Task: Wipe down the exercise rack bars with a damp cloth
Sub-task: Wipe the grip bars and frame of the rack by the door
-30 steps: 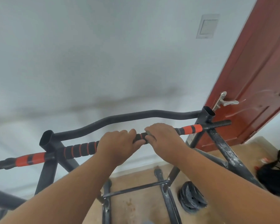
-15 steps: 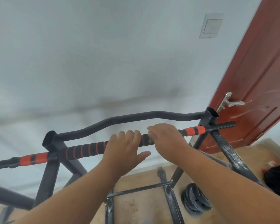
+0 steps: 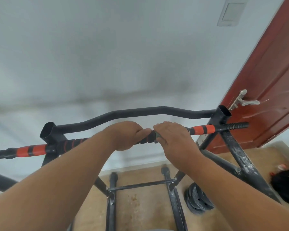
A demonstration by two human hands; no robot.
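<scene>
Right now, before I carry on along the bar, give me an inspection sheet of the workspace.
Surface: tan floor, stained between the rack's feet.
Job's things: grip bar with orange and black sleeves; curved bar behind it; a greenish cloth barely shows under the right hand.
Clutter: weight plates stacked by the right leg; a black item at the right edge, too cropped to identify.
Grippers: left hand grips the grip bar; right hand holds the cloth against it.
Cables: nothing seen.
Surroundings: white wall with a wall plate; red door with a metal handle.
</scene>
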